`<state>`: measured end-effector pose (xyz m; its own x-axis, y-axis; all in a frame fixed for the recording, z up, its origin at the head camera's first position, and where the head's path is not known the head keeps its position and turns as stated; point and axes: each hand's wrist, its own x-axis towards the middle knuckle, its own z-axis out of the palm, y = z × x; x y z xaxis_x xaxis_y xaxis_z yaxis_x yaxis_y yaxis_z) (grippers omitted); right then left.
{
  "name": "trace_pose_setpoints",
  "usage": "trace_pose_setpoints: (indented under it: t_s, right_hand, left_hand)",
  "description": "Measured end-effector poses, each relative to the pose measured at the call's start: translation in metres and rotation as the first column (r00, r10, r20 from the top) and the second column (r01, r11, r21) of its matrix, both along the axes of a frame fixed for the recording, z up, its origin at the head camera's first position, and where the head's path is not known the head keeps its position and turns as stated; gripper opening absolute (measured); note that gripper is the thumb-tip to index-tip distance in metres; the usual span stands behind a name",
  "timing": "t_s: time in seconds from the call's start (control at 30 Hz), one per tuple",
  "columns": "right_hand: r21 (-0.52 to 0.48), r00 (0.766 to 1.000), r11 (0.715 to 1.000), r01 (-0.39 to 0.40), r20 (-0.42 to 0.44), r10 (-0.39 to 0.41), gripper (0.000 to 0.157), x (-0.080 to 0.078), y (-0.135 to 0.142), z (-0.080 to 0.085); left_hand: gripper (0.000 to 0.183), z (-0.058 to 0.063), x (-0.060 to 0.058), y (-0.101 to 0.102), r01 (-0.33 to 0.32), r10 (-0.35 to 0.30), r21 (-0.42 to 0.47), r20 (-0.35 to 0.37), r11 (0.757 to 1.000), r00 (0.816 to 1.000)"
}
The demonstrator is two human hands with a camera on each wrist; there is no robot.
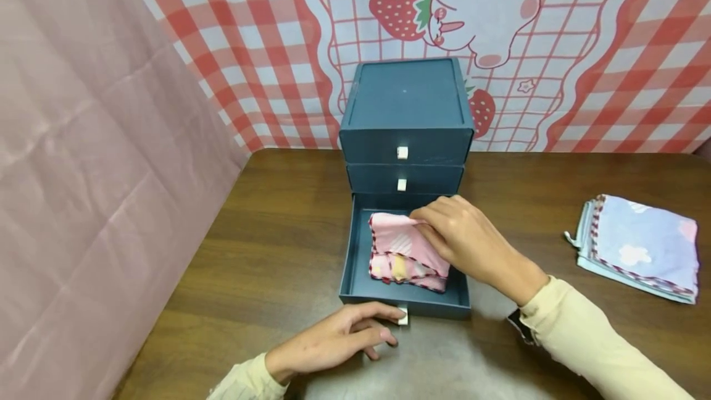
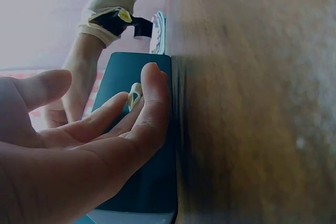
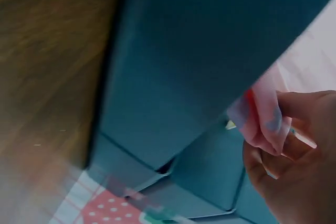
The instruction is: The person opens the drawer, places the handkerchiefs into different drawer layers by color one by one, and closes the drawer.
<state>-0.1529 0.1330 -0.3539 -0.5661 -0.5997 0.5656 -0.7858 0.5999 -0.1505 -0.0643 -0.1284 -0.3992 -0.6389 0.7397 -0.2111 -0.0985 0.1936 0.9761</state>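
In the head view a folded pink cloth (image 1: 397, 239) with dark red striped edging lies in the pulled-out bottom drawer (image 1: 347, 264) of a dark blue cabinet. My right hand (image 1: 466, 236) pinches its upper right edge between thumb and fingers. Seen from the right wrist, the pinched pink fold (image 3: 268, 114) rises beside the drawer's side wall. My left hand (image 1: 339, 335) is in front of the drawer, index fingertip at the white knob (image 1: 403, 316), the other fingers loosely bent. The left wrist view shows those fingers extended around the pale knob (image 2: 135, 94).
Two upper drawers (image 1: 433, 147) of the cabinet are closed. To the right on the wooden table (image 1: 266, 233) lies a stack of folded cloths (image 1: 647, 249), lavender on top. A red-and-white checked curtain (image 1: 266, 36) hangs behind, a pale pink one (image 1: 94, 171) at left.
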Motion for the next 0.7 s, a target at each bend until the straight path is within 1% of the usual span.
trace_pose_setpoints:
  t_s: [0.17,0.3,0.47,0.7]
  right_hand:
    - [0.031,0.999,0.999,0.008,0.036,-0.009,0.013,-0.0061,0.0024,-0.0067]
    - [0.037,0.999,0.999,-0.018,0.047,0.016,0.013,-0.0031,-0.0006,-0.0061]
    - [0.038,0.998,0.998,-0.047,0.036,0.046,0.017,-0.0009,-0.0026,-0.0070]
    - [0.112,0.999,0.994,-0.014,0.053,0.008,0.014,-0.0042,-0.0007,-0.0104]
  left_hand:
    - [0.036,0.0004,0.0009,-0.0006,-0.006,0.006,0.000,0.001,1.000,1.000]
    - [0.036,0.0002,0.0003,-0.0005,-0.001,0.001,0.009,-0.006,1.000,1.000]
    - [0.035,-0.0001,0.0001,0.0001,0.001,-0.001,0.011,-0.009,1.000,1.000]
    - [0.034,-0.0004,0.0014,-0.0009,-0.005,0.005,0.006,-0.006,1.000,1.000]
